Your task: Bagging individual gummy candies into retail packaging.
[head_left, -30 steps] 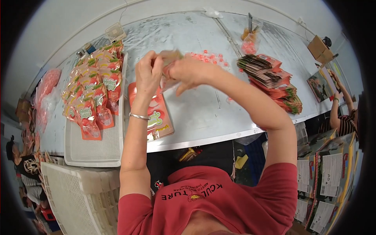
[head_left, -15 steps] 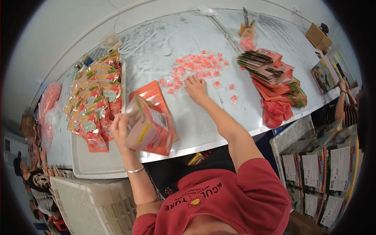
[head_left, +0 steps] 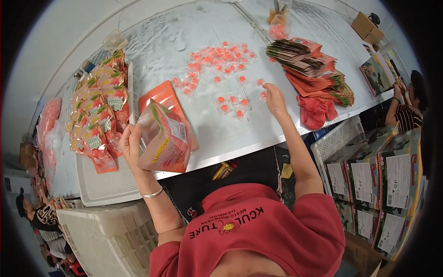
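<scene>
My left hand [head_left: 131,142] is closed on the edge of a red-and-pink printed pouch [head_left: 171,147], whose mouth gapes at the top. Another red pouch [head_left: 162,94] lies flat on the table behind it. My right hand [head_left: 275,100] is over the table with its fingers stretched toward a small wrapped red candy [head_left: 263,95], at or just beside it; one more wrapped candy [head_left: 260,82] lies by the fingertips. Several wrapped candies [head_left: 233,99] form a small group left of that hand. Farther back lies a larger spread of them [head_left: 217,56].
Filled pouches [head_left: 99,115] are heaped on a white tray [head_left: 99,184] at left. Stacked flat pouches [head_left: 307,67] and a red cloth [head_left: 317,111] lie at right. White crates [head_left: 99,235] stand below left, boxes [head_left: 397,184] below right. Another person [head_left: 410,104] is at far right.
My right hand has moved right from the candy pile to the candies at its right. Several candies now lie grouped nearer me. My left hand still holds the pouch.
</scene>
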Motion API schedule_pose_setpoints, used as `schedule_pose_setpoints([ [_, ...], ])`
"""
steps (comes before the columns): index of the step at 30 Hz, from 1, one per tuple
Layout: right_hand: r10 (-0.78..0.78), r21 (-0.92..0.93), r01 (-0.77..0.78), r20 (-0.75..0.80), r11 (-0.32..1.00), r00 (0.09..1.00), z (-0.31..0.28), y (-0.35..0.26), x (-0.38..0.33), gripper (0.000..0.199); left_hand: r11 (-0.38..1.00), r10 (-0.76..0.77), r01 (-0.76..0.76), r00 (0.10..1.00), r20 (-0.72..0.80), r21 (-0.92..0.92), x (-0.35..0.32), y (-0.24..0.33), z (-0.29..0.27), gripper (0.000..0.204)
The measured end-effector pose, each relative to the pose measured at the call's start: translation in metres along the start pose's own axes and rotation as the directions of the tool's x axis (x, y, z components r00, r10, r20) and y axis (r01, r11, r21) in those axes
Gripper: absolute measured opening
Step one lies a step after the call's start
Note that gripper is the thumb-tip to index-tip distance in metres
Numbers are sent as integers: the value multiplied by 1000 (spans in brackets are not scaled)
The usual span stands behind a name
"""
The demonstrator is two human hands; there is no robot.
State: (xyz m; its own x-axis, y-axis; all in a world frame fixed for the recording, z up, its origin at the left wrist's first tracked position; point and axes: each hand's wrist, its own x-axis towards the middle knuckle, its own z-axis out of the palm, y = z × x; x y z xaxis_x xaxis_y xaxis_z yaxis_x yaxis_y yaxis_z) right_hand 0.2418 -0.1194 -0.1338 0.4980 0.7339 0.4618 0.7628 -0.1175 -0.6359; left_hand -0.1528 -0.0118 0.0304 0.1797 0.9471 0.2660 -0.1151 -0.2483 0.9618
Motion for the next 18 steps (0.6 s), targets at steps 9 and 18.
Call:
schedule_pose_setpoints([
  [9, -68, -24, 65, -147, 998, 987, 32, -20, -8, 26, 997, -61, 62, 998, 11, -40, -12, 0, 2, 32],
  [18, -215, -334, 291, 247, 897, 945, 50, -96, -12, 44, 1000, 6, -7, 999, 40, 30, -5, 3, 1, 31],
])
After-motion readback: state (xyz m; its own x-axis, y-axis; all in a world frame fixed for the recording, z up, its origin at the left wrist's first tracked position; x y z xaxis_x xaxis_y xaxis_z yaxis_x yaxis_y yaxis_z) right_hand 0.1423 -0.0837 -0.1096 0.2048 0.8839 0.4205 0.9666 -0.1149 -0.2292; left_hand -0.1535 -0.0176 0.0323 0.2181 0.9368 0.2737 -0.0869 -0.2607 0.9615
